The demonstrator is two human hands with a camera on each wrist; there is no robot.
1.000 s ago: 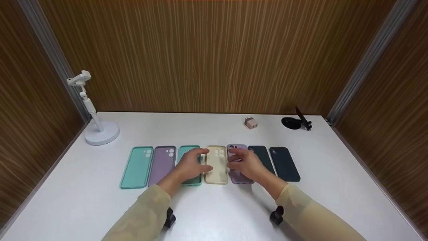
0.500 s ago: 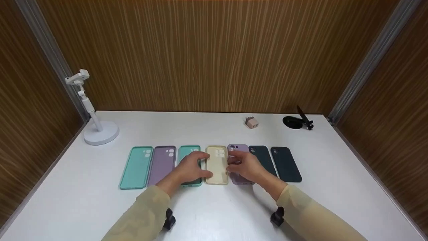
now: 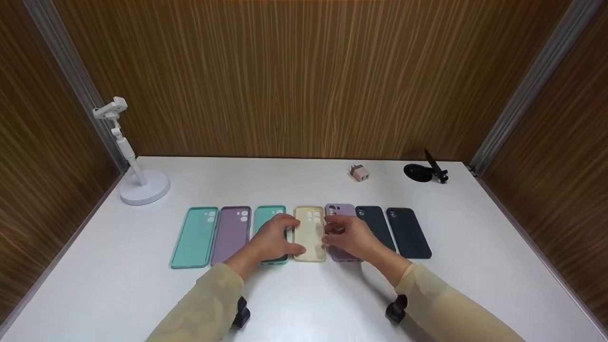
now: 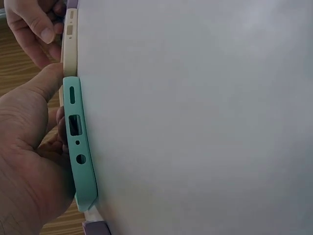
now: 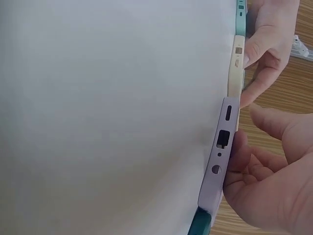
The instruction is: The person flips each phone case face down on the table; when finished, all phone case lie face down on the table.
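Note:
A cream phone case [image 3: 309,237] lies in the middle of a row of phone cases. My left hand [image 3: 270,239] reaches over the teal case [image 3: 262,215] beside it, its thumb and forefinger spread at the cream case's left edge. In the left wrist view that thumb [image 4: 49,81] touches the cream case [image 4: 71,46] near its lower corner. My right hand [image 3: 351,236] is over the lilac case [image 3: 342,256], thumb and forefinger apart near the cream case's right edge. In the right wrist view, its other fingers bend behind the lilac case [image 5: 215,161], their tips partly hidden.
Left in the row lie another teal case [image 3: 194,240] and a purple case [image 3: 231,232]. Two dark cases [image 3: 377,225] [image 3: 409,232] lie at the right. Behind stand a white stand [image 3: 145,187], a charger plug [image 3: 360,173] and a black holder [image 3: 419,173] on the white table [image 3: 304,304].
My left thumb has come down slightly along the cream case's left edge. The right hand has dipped a little beside it. The cases keep their places in the row.

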